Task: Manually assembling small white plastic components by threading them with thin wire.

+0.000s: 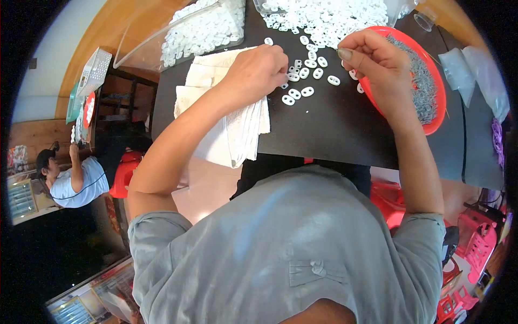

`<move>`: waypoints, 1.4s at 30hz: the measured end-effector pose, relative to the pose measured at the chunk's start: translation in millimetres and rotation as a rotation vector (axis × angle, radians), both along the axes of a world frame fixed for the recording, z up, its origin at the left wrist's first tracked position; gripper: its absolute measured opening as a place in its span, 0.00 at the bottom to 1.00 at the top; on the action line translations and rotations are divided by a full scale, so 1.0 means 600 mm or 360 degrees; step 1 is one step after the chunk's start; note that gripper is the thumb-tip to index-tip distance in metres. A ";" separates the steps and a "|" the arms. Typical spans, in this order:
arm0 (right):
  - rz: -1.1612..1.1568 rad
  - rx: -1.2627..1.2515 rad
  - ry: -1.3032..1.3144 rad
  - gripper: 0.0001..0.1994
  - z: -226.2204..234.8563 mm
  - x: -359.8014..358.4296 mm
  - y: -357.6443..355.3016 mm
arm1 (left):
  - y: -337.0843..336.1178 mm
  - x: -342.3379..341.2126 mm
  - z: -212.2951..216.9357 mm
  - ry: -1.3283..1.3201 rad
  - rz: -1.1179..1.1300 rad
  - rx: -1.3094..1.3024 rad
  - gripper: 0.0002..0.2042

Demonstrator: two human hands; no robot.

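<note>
Small white oval plastic pieces (302, 73) with two holes lie scattered on the black table (324, 124), with a larger heap (329, 16) at the far edge. My left hand (258, 67) rests on a folded white cloth (237, 124), fingers curled down over the pieces near its tips; whether it holds one is hidden. My right hand (372, 59) hovers at the rim of a red plate (431, 124) that holds a pile of thin grey metal pins (423, 81), its thumb and fingers pinched together on something too small to make out.
A clear plastic bin (183, 32) full of white pieces stands at the far left of the table. Clear plastic bags (475, 70) lie at the right. Another person (75, 178) sits at the left, lower down. Red plastic stools (480, 243) stand on the floor at the right.
</note>
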State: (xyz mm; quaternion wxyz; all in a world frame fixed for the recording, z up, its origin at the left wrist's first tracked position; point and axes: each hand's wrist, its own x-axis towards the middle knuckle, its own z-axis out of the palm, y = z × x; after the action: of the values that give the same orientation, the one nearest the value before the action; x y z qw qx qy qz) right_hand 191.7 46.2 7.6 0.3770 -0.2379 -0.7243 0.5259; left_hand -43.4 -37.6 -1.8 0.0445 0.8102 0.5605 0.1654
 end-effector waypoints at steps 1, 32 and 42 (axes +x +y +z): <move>-0.0033 -0.0054 -0.0084 0.03 0.001 0.000 0.000 | -0.001 0.002 -0.002 -0.0005 0.0003 0.0013 0.06; -0.0310 0.0169 -0.0250 0.07 0.022 -0.026 -0.017 | 0.030 0.113 0.026 -0.2501 0.0330 -0.0402 0.05; -0.0350 0.0254 -0.0249 0.07 0.011 -0.029 -0.014 | 0.026 0.118 0.021 -0.2319 0.0426 -0.0299 0.06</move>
State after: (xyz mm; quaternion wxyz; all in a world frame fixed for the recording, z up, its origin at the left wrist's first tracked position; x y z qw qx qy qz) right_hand 174.3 37.8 14.1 0.3926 -0.3254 -0.7604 0.4022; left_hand 27.3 -21.9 10.8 0.4533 0.4130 0.4946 0.6159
